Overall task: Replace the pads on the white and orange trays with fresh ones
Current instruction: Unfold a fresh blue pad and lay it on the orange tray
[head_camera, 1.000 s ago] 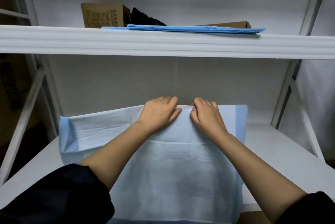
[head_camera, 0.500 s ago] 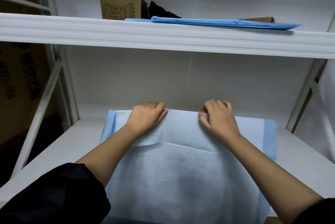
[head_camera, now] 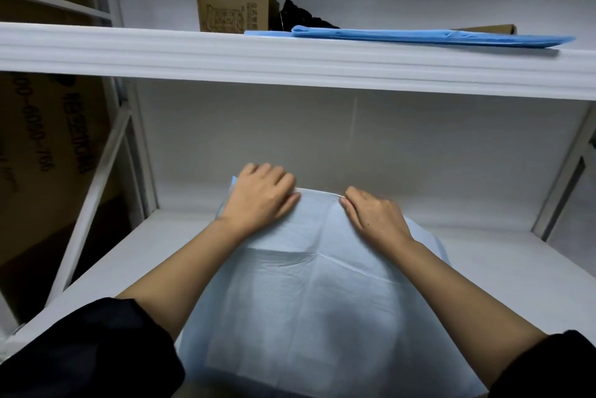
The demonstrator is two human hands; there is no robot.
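A light blue pad lies spread on the lower white shelf, white face up with creases across its middle. My left hand rests on the pad's far left corner, fingers curled over the far edge. My right hand pinches the far edge near its middle. The pad's right side drops away behind my right forearm. More blue pads lie flat in a stack on the upper shelf. No tray is visible.
A brown cardboard box and a black object stand behind the folded pads on the upper shelf. Large cardboard boxes sit beyond the white rack posts at left. A diagonal brace runs along the right.
The pad has been folded narrower and its left side tucked in. Both hands stay on the far edge, now closer together, and the view has shifted left.
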